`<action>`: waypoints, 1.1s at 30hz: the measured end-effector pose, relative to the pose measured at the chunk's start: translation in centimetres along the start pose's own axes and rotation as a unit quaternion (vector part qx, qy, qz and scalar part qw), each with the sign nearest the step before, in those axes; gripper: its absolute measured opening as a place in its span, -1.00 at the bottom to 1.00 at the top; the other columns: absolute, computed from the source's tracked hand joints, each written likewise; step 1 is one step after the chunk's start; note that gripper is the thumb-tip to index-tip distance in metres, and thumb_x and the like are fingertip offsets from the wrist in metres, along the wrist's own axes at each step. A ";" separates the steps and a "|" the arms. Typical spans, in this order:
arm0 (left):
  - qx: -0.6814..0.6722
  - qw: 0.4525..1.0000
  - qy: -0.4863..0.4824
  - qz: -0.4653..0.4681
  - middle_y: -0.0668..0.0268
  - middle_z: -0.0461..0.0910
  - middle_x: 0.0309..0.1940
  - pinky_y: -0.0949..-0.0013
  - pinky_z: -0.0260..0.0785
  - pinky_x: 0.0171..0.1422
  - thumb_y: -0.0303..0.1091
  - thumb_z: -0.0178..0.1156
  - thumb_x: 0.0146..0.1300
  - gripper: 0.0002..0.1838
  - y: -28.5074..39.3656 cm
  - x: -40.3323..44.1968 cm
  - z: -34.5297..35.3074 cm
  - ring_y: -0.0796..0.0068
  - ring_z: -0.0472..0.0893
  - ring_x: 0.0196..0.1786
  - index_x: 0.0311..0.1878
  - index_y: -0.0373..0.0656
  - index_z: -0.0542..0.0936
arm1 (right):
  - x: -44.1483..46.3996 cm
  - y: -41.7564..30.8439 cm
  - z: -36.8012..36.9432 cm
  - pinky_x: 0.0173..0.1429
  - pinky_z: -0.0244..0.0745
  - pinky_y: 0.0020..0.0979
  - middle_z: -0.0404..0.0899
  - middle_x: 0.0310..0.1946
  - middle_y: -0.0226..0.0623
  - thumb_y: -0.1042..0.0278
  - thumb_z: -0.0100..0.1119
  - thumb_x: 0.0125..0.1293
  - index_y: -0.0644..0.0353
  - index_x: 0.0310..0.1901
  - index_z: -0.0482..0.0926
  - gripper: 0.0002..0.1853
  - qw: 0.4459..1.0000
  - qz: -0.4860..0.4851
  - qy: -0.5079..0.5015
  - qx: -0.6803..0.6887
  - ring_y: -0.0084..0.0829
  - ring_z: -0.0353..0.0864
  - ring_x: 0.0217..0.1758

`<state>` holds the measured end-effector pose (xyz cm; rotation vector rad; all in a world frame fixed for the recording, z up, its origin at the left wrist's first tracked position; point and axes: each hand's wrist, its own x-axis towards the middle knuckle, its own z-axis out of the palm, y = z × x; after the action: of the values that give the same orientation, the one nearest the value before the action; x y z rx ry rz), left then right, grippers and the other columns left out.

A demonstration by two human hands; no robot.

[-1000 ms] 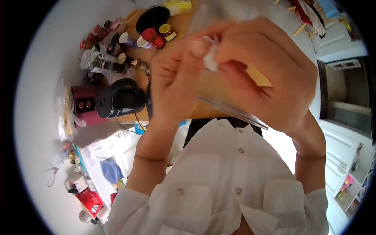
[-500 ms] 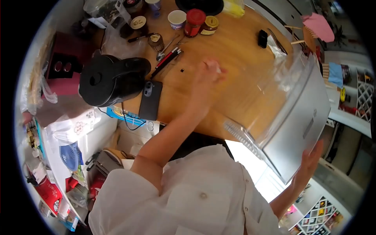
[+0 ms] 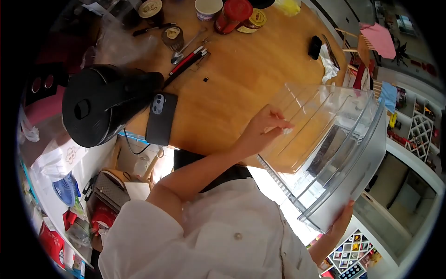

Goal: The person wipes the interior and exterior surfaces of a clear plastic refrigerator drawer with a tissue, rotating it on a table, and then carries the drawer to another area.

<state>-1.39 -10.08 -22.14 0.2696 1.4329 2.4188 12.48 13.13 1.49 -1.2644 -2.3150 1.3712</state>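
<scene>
My left hand (image 3: 261, 132) pinches a small white wad (image 3: 287, 131), possibly tissue, between thumb and fingers. It hovers at the near left side of a clear plastic drawer (image 3: 346, 173) with a ribbed body and a grey front. The drawer is tilted over the table's near right edge. Against the outer face of its grey front, my right hand (image 3: 341, 218) grips the lower part; some fingers are hidden behind the panel.
On the wooden table (image 3: 241, 74) are a black kettle (image 3: 100, 104), a phone (image 3: 161, 118), pens (image 3: 186, 63), a spoon (image 3: 179, 56), a red-lidded jar (image 3: 232, 16) and a gold-lidded jar (image 3: 253, 21). A black object (image 3: 314, 47) lies near crumpled white tissue (image 3: 330, 69) at the right.
My left hand has moved right and nearer, from above the table to beside the drawer. The drawer has tipped so more of its inside shows. The view has shifted.
</scene>
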 end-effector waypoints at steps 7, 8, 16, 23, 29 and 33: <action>-0.093 0.994 0.046 0.016 0.29 0.53 -0.27 0.47 0.36 -0.05 -0.31 0.30 0.23 -0.83 -2.6 11.1 2.3 0.46 0.53 -0.16 -0.21 -0.19 0.69 | 0.8 0.6 -1.6 0.13 0.37 -0.50 0.50 0.04 -0.23 -0.18 0.16 0.30 0.38 0.23 0.36 -0.26 0.998 -0.009 -0.044 -0.031 -0.44 0.47 0.07; -0.036 0.998 0.045 0.023 0.29 0.52 -0.25 0.47 0.37 -0.04 -0.27 0.30 0.24 -0.78 -2.8 13.2 2.4 0.50 0.53 -0.15 -0.19 -0.23 0.68 | 0.8 0.7 -1.5 0.14 0.36 -0.50 0.49 0.04 -0.23 -0.18 0.16 0.29 0.38 0.22 0.36 -0.25 0.999 -0.011 -0.024 -0.039 -0.44 0.47 0.07; 0.004 0.992 0.123 0.040 0.32 0.56 -0.40 0.46 0.39 -0.15 -0.24 0.30 0.22 -0.75 -4.2 17.6 4.0 0.51 0.57 -0.26 -0.23 -0.27 0.67 | 0.6 0.7 -0.4 0.08 0.37 -0.49 0.49 -0.02 -0.23 -0.25 0.13 0.28 0.36 0.19 0.39 -0.25 0.993 -0.030 0.075 -0.084 -0.43 0.46 0.03; -0.009 0.999 0.027 0.017 0.39 0.55 -0.39 0.53 0.29 -0.26 -0.35 0.19 0.29 -0.85 1.3 8.1 1.9 0.67 0.45 -0.34 -0.18 -0.22 0.61 | 0.0 -0.1 0.2 0.09 0.41 -0.51 0.51 0.04 -0.24 -0.13 0.07 0.38 0.34 0.23 0.37 -0.34 0.999 -0.009 0.025 -0.029 -0.47 0.50 0.02; 0.001 0.996 -0.086 0.006 0.28 0.55 -0.35 0.47 0.34 -0.22 -0.47 0.16 0.29 -0.95 3.0 -2.6 -2.5 0.50 0.52 -0.31 -0.26 -0.24 0.54 | -0.2 -0.6 1.2 -0.01 0.41 -0.53 0.50 -0.06 -0.23 -0.22 0.05 0.35 0.38 0.20 0.36 -0.27 0.997 -0.013 0.052 -0.062 -0.46 0.50 -0.06; 0.034 0.994 -0.062 0.080 0.24 0.52 -0.32 0.43 0.32 -0.22 -0.50 0.14 0.29 -0.97 3.1 -3.3 -2.0 0.44 0.50 -0.31 -0.27 -0.24 0.52 | 0.1 -0.1 0.2 -0.06 0.41 -0.57 0.52 -0.12 -0.28 -0.20 0.08 0.35 0.35 0.15 0.40 -0.32 0.998 -0.022 0.005 -0.051 -0.51 0.51 -0.12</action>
<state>0.48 -14.32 -20.39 0.5609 1.4918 2.4294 12.27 13.07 1.40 -1.2363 -2.4187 1.2446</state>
